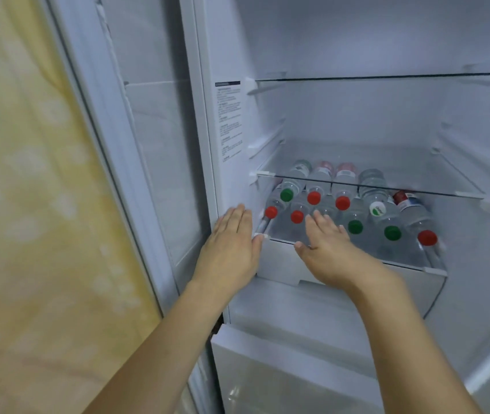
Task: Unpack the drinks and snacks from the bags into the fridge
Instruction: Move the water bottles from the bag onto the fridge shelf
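Open fridge (pixel 357 40), white interior, door (pixel 154 144) swung left; yellow patterned curtain (pixel 23 174) beyond it. Two glass shelves: upper glass shelf (pixel 387 76) bare, lower glass shelf (pixel 372 180) just above the bottles. Water bottles (pixel 393 243) lie on their sides, caps outward, stacked in two layers on the bottom shelf over the drawer (pixel 342 288). Caps counted: six red, three green; one further bottle shows a green-and-white label, cap hidden. Total visible: about ten or eleven. Left hand (pixel 232 246) flat, fingers straight, grip released, at the shelf's left front corner. Right hand (pixel 327 249) flat, fingers straight, grip released, resting on the front bottles.
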{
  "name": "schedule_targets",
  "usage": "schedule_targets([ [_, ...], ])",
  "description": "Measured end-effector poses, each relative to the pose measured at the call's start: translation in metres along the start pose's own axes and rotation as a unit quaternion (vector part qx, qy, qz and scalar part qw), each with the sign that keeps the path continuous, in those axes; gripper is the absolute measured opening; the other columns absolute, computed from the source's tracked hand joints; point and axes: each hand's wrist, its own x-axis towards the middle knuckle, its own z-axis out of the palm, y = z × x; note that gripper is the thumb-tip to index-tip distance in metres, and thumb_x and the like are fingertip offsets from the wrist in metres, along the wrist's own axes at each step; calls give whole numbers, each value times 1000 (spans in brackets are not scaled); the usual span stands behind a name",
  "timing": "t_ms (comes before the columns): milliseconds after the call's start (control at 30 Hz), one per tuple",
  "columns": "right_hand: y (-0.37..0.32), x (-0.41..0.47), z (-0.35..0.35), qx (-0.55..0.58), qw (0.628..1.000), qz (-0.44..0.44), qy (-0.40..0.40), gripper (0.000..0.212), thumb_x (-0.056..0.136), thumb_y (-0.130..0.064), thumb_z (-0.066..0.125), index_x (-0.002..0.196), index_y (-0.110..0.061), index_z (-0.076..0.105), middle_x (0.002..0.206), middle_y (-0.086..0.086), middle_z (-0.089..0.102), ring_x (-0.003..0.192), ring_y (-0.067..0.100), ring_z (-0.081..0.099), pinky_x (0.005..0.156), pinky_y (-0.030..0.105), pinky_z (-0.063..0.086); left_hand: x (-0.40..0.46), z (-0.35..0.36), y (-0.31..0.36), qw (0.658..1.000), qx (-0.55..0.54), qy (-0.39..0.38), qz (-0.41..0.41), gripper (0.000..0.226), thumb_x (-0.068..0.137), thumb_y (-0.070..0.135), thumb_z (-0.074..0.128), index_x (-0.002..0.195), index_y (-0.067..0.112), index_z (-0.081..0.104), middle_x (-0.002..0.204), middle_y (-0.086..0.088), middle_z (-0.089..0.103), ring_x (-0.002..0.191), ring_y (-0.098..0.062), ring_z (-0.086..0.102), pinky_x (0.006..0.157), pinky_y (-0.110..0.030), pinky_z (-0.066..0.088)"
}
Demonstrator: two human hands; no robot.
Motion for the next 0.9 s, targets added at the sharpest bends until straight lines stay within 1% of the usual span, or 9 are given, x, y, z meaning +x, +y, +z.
schedule_targets([
  [100,-8,3,5,-33,999,0,-34,63,105,-36,24,155,-11,-6,161,6,-18,149,21,-15,120,37,-9,-11,-7,-4,1000,8,-3,-19,59,104,36,31,154,7,17,163,-9,13,150,-21,10,122,-30,2],
  [267,-32,1,12,-61,994,-51,-73,63,105,-33,25,154,-10,-8,161,7,-18,148,22,-16,119,38,-9,-41,-28,-3,996,41,-2,-78,60,105,39,27,155,9,13,164,-7,9,150,-18,7,122,-31,1],
  [400,-60,-9,21,-64,988,-107,-91,65,104,-32,27,154,-10,-7,161,9,-17,149,23,-15,119,38,-8,-73,-51,-7,991,78,14,-106,60,104,40,27,154,8,19,162,-8,17,150,-20,13,123,-32,3],
  [500,-80,-20,24,-61,983,-141,-102,64,104,-31,27,155,-10,-6,161,8,-17,149,23,-15,119,37,-8,-97,-67,-12,986,94,27,-133,58,104,37,34,153,7,24,160,-10,23,149,-22,17,123,-33,6],
  [600,-101,-32,29,-59,979,-171,-97,64,104,-30,27,155,-11,-5,161,7,-16,149,22,-14,119,38,-7,-124,-81,-16,981,107,22,-160,57,104,35,35,152,7,25,160,-10,24,148,-21,19,123,-34,11],
  [667,-117,-43,33,-57,973,-194,-107,63,104,-29,27,155,-11,-6,161,6,-17,149,21,-14,119,36,-7,-142,-90,-18,977,130,24,-166,57,103,37,31,150,5,30,156,-12,32,146,-23,27,121,-36,18],
  [767,-138,-60,42,-63,963,-228,-126,64,104,-29,26,155,-10,-8,161,6,-18,149,20,-15,120,36,-7,-171,-106,-18,972,142,31,-182,62,98,39,26,143,1,43,147,-15,45,137,-28,42,114,-40,29],
  [833,-149,-70,49,-65,958,-249,-128,65,103,-31,27,154,-10,-7,161,6,-18,149,20,-15,121,38,-7,-190,-115,-17,970,148,34,-192,64,97,41,23,144,2,42,149,-14,44,139,-27,41,114,-37,27],
  [900,-160,-81,55,-73,951,-269,-137,65,103,-32,27,154,-10,-7,161,7,-18,148,20,-16,120,38,-7,-207,-126,-14,964,158,37,-209,63,100,42,22,148,4,36,154,-11,37,142,-24,35,115,-32,18],
])
